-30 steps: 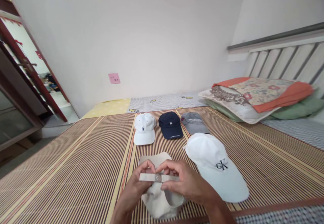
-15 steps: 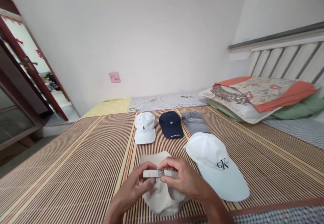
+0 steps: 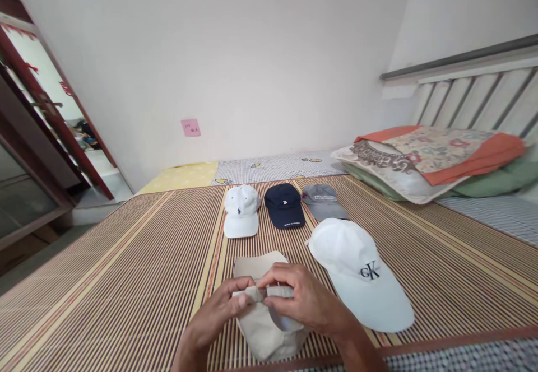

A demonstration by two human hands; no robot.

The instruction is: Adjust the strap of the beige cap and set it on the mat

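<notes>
A beige baseball cap lies on the striped mat near me, its brim pointing away and its back strap towards me. My left hand pinches the left part of the strap between thumb and fingers. On the other side of the buckle, my right hand grips the strap, with the buckle partly hidden between the fingertips. Just right of my right hand rests a larger white cap with black letters. Farther back stand a white cap, a navy cap and a grey cap in a row.
The bamboo mat covers the bed. Stacked pillows lie at the far right against the headboard. A pink note is stuck on the wall behind, and a doorway opens at the left.
My left thumb and fingers have closed over the strap's left part beside the buckle, which sits slightly farther left. The strap has tilted a little. The other caps have not moved.
</notes>
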